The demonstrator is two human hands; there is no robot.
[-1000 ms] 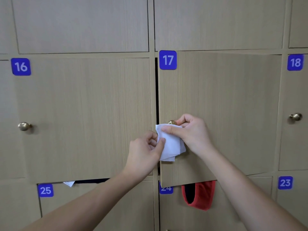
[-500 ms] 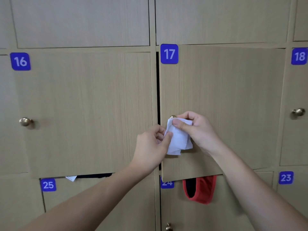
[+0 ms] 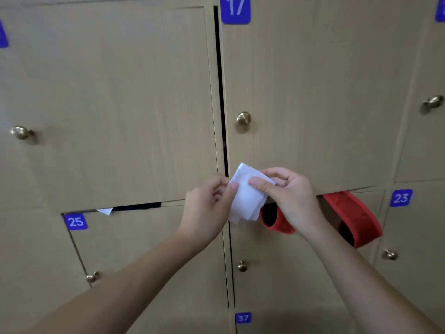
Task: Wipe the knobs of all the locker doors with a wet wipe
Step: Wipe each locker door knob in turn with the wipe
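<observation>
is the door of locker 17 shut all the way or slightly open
Slightly open. A dark gap runs down the left edge of the locker 17 door, beside its knob, and its bottom edge sits skewed against the frame.

left hand (image 3: 207, 208) raised at mid-frame, thumb and curled fingers pinching wipe (image 3: 245, 198) edge | right hand (image 3: 291, 194) just beside it, thumb on top, pinching same wipe | both forearms bare, reaching up and inward from lower corners
</observation>
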